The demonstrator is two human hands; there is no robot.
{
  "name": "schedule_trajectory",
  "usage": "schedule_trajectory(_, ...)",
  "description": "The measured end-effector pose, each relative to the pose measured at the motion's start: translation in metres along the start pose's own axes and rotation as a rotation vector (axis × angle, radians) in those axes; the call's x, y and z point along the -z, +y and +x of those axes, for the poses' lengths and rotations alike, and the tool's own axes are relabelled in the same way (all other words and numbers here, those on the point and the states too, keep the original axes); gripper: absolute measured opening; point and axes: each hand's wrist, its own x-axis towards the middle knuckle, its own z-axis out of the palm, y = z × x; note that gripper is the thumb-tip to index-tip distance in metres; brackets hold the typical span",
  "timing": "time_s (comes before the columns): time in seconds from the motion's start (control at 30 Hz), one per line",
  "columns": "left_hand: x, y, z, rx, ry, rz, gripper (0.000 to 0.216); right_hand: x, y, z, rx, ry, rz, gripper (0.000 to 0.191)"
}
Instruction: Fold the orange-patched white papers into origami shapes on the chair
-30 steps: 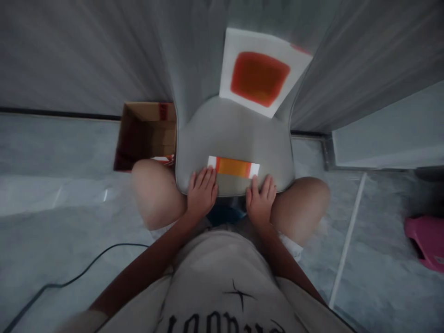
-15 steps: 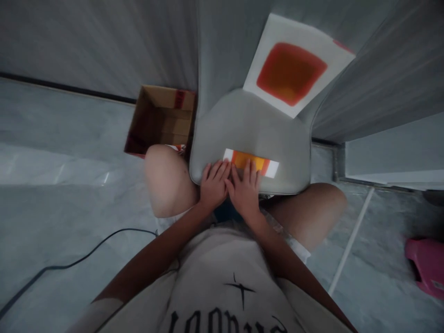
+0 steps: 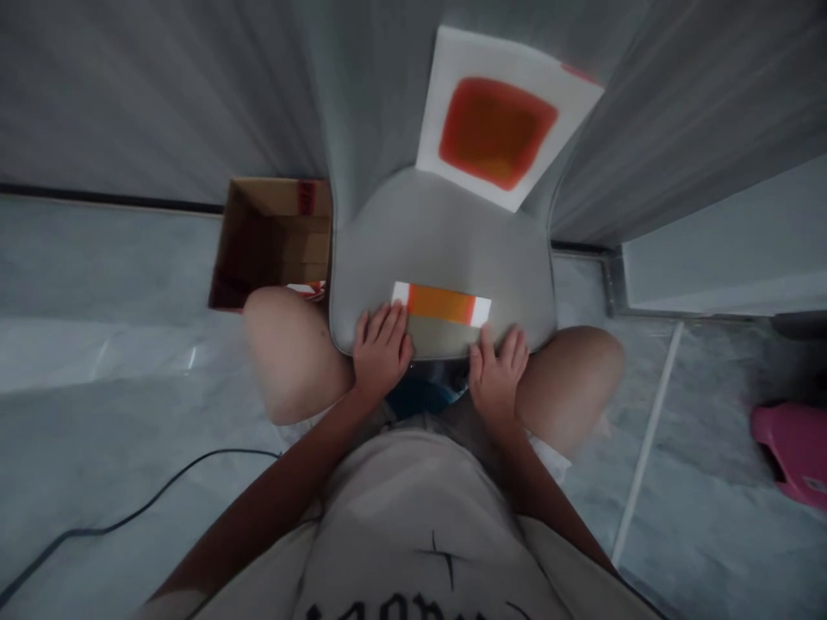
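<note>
- Serving as the work surface was a grey chair seat (image 3: 445,250), wedged between the person's bare knees, with its backrest rising towards a grey ribbed wall.
- A folded paper strip (image 3: 441,303), orange in the middle and white at both ends, lay flat near the seat's front edge.
- The left hand (image 3: 381,353) rested flat with fingers spread, its fingertips touching the strip's left end.
- The right hand (image 3: 496,370) lay flat on the seat's front rim with fingers loosely spread, just below the strip's right end and holding nothing.
- A white sheet with an orange-red square (image 3: 497,120) leaned on the backrest.
- An open cardboard box (image 3: 271,232) stood on the pale marbled floor left of the chair; a dark cable (image 3: 129,517) trailed nearby.
- A pink object (image 3: 792,448) was cut off at the right edge and could not be identified; the shirt's lettering ran out of view.
</note>
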Motion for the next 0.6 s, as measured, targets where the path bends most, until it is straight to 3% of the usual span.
schedule_trajectory(0.17, 0.001, -0.001, 0.000, -0.002, 0.019, -0.013, 0.057, -0.003, 0.008, 0.012, 0.024, 0.059, 0.171, 0.052)
schedule_trajectory(0.37, 0.027, -0.008, 0.027, 0.087, 0.027, -0.174, 0.041, -0.011, 0.023, 0.053, 0.074, 0.081, 0.415, 0.058)
schedule_trajectory(0.6, 0.022, -0.037, 0.064, 0.169, 0.035, -0.233, 0.067, -0.009, 0.017, 0.083, 0.105, 0.078, 0.625, 0.021)
